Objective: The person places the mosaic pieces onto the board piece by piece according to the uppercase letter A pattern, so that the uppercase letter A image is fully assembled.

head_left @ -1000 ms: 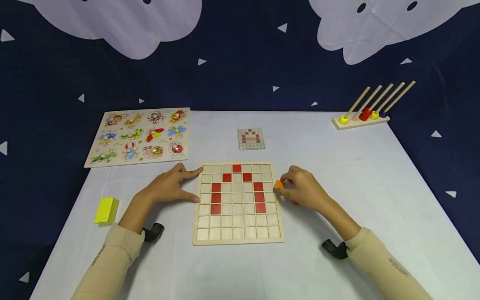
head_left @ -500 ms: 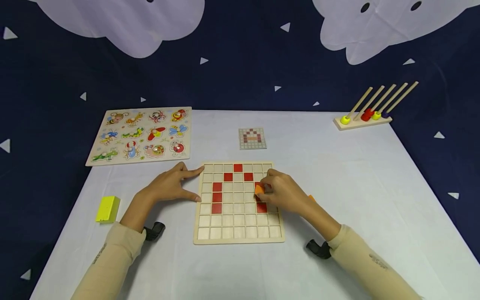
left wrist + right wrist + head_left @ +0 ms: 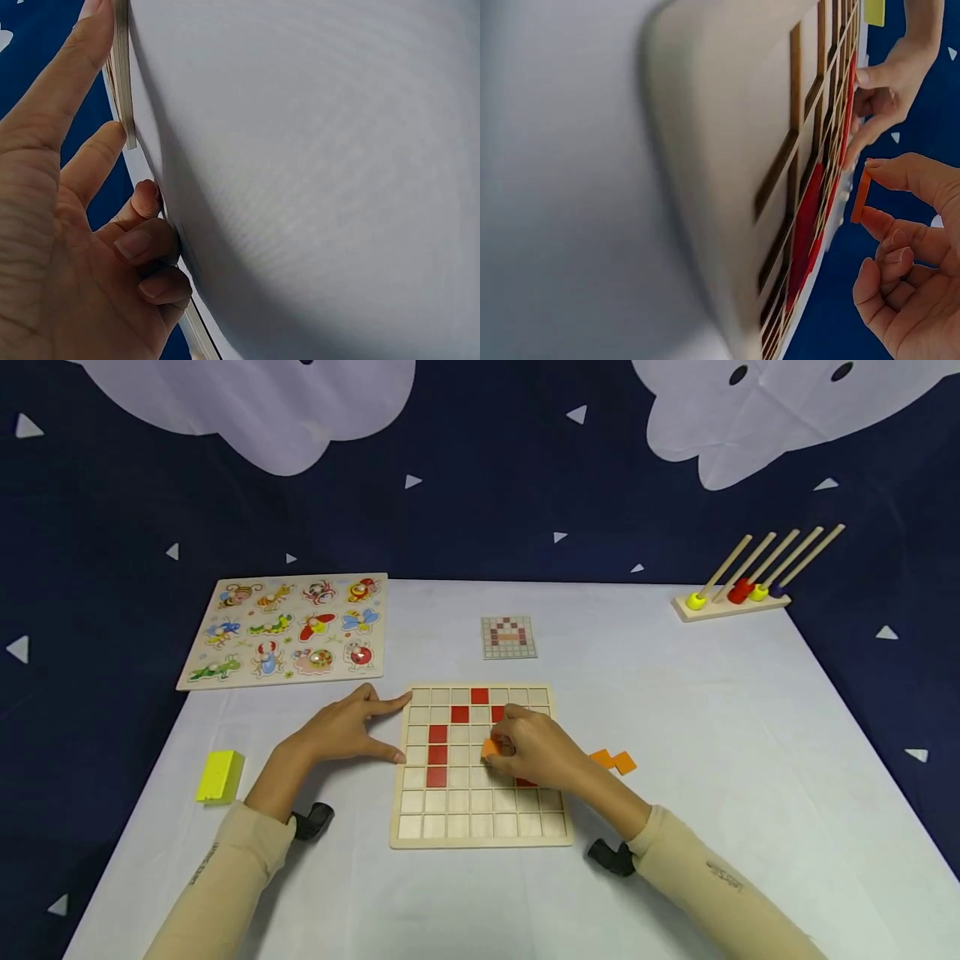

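Observation:
Between thumb and index finger, my right hand (image 3: 536, 747) pinches a small square orange tile (image 3: 490, 748) over the middle of a wooden grid board (image 3: 480, 842). In the right wrist view the orange tile (image 3: 861, 196) is seen edge-on, held apart from the board. My left hand (image 3: 341, 731) touches the board's left edge with outstretched thumb and index finger; its other fingers curl loosely in the left wrist view. Several red tiles (image 3: 437, 755) sit in the board's cells. The right hand hides some of those on the right side.
Loose orange tiles (image 3: 624, 763) lie right of the board, partly behind the right forearm. Beyond it rests a small pattern card (image 3: 509, 637). An insect puzzle (image 3: 288, 631) is at back left, a yellow block (image 3: 221, 777) at left, and a pegged bead stand (image 3: 731, 605) at back right.
My right hand has carried the orange tile leftward from beside the board's right edge to over its middle. More orange tiles on the table are uncovered. The left hand stays at the edge.

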Tool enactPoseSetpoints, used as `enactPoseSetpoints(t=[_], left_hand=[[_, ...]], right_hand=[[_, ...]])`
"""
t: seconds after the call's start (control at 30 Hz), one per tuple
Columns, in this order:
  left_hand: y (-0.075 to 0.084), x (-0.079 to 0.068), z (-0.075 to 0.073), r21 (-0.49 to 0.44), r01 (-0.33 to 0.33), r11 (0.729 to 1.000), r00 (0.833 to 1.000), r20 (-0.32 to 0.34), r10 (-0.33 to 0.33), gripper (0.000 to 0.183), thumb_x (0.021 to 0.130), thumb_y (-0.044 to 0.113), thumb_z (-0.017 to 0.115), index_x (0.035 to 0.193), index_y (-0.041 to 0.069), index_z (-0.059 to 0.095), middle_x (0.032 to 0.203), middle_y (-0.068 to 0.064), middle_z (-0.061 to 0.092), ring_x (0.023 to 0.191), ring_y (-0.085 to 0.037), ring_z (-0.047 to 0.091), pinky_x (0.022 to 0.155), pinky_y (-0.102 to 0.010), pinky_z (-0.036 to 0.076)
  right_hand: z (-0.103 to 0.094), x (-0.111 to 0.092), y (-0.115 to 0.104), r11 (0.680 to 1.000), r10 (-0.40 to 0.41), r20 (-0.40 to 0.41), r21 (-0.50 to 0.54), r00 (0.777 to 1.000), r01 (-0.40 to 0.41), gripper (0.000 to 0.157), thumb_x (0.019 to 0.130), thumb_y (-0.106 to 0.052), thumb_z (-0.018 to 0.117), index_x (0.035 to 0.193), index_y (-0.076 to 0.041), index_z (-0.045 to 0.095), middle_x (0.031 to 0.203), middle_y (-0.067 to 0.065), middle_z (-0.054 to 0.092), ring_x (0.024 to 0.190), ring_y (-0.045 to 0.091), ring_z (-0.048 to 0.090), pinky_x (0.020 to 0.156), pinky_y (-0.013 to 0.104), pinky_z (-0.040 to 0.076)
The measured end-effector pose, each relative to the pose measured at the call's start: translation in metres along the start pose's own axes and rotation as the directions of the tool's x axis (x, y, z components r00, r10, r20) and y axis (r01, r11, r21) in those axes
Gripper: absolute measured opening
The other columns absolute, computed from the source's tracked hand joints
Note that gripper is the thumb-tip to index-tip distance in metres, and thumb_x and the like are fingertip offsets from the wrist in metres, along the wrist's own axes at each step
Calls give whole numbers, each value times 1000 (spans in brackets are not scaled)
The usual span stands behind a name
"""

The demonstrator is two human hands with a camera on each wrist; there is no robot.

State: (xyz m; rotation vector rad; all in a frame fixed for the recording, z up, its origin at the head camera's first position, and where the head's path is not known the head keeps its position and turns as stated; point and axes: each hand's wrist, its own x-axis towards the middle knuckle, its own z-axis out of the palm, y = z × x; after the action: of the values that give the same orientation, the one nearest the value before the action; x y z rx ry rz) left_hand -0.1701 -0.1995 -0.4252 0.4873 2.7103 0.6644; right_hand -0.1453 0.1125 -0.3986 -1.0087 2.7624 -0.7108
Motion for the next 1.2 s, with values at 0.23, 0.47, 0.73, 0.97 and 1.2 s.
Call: enactPoseSetpoints(t=[0.23,0.47,0.73,0.97,1.2], left_hand=[[1,0,0,-2,14,1000,1000,2,-14,102,62,59,87,149,29,44,95,-4,45,72,-17,38,63,-30,35],[1,0,1,-3,12,1000,1000,5,-12,101,62,59,87,149,29,44,95,-4,44,71,-17,37,63,-30,35],[0,0,0,2,13,1000,1000,4,-13,102,62,60,87,149,29,44,95,-4,44,71,-17,37,63,-30,34],[2,0,-1,2,15,1000,1000,1,-15,101,63,59,87,149,29,45,94,-4,44,70,-17,36,62,-31,34],[3,-1,-1,-3,14,1000,1000,5,-14,100,64,58,87,149,29,44,95,-4,43,71,-17,36,63,-30,34]], right_hand=[[7,14,-11,999,-38,30,-9,999,38,19,84,-20,78,92,-3,75,81,0,53,65,9,46,60,20,41],[13,23,-17,998,-46,88,-46,995,50,16,85,-19,76,90,-4,74,85,2,55,68,11,46,61,21,40],[17,27,-19,995,-46,123,-81,991,56,19,87,-20,76,95,-3,75,91,4,59,70,12,51,63,23,45],[21,30,-19,993,-52,121,-98,991,64,18,88,-20,76,94,-4,74,91,5,60,72,13,53,63,23,45],[25,29,-19,990,-94,68,-104,993,101,13,87,-19,77,90,-7,76,88,3,61,73,12,57,64,21,46]])
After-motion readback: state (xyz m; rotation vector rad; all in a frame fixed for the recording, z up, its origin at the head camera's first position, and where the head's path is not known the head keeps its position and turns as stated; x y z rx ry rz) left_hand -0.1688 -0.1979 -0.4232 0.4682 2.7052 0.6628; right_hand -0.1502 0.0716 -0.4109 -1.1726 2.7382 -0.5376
